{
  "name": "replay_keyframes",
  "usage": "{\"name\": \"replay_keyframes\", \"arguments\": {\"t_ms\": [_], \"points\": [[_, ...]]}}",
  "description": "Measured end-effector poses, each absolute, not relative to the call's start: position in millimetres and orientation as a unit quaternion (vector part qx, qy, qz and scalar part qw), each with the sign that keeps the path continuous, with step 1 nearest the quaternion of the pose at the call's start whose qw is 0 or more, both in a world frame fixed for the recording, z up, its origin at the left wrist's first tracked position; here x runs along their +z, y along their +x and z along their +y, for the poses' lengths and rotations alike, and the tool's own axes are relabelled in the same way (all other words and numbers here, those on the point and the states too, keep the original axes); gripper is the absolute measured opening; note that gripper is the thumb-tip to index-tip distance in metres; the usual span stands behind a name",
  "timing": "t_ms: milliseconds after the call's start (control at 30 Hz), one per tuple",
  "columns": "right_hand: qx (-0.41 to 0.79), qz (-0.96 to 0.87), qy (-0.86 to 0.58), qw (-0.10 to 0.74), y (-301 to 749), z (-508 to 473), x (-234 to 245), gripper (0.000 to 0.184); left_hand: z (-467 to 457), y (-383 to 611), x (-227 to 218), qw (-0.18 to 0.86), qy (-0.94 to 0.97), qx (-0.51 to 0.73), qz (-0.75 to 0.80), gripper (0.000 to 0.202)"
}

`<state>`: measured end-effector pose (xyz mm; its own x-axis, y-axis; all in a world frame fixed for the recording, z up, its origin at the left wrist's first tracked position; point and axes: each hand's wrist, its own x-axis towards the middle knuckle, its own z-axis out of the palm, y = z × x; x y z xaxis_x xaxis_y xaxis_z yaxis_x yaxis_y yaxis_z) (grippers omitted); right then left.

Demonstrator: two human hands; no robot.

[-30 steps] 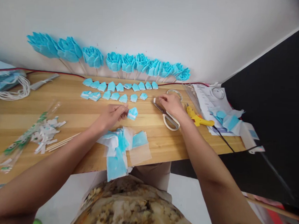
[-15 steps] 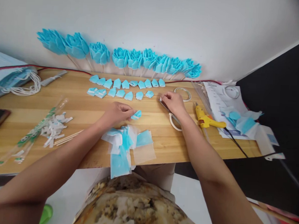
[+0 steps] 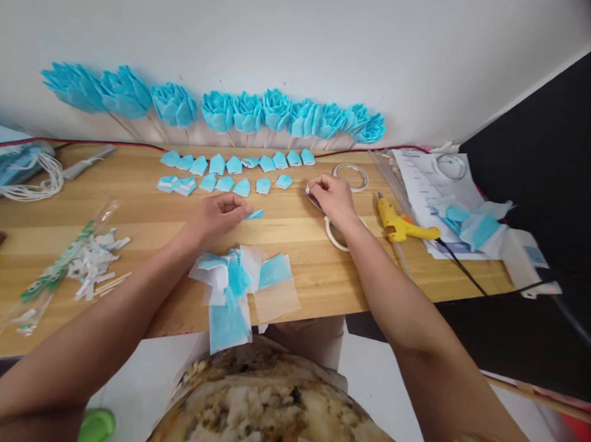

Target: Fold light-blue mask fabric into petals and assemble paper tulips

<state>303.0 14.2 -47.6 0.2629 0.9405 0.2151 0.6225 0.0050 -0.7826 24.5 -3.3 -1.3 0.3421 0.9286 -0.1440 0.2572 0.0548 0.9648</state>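
My left hand (image 3: 223, 213) pinches a small folded blue petal (image 3: 256, 214) low over the wooden table (image 3: 140, 225). Just beyond it lie two rows of several folded blue petals (image 3: 236, 173). My right hand (image 3: 329, 198) rests with curled fingers on the scissors (image 3: 337, 233); only their white handle loop shows. A pile of cut blue and white mask pieces (image 3: 239, 287) sits at the table's near edge, between my arms.
Finished blue paper flowers (image 3: 222, 110) on sticks lean along the wall. A yellow glue gun (image 3: 400, 225) and a tape ring (image 3: 351, 176) lie right of my right hand. Face masks (image 3: 18, 171) sit far left; white scraps (image 3: 93, 262) and wooden sticks are at left.
My left hand lowered the folded petal from an upright hold down toward the tabletop. My right hand stayed on the scissors, covering more of the blades.
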Motion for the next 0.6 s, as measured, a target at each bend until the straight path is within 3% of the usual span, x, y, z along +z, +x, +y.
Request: {"name": "replay_keyframes", "arguments": {"t_ms": [233,433,600], "points": [[0.225,-0.556,-0.661,0.451,303.2,13.0,-46.7,0.016,-0.9,17.0,-9.5,0.539,0.630,0.335,0.449,0.049],[0.290,-0.486,-0.634,0.527,295.8,8.0,-35.9,0.019,5.0,17.6,-21.7,0.587,0.583,0.335,0.450,0.041],[0.268,-0.568,-0.568,0.531,263.8,-12.0,-16.7,0.023,0.3,20.9,-15.7,0.650,0.540,0.329,0.420,0.043]]}}
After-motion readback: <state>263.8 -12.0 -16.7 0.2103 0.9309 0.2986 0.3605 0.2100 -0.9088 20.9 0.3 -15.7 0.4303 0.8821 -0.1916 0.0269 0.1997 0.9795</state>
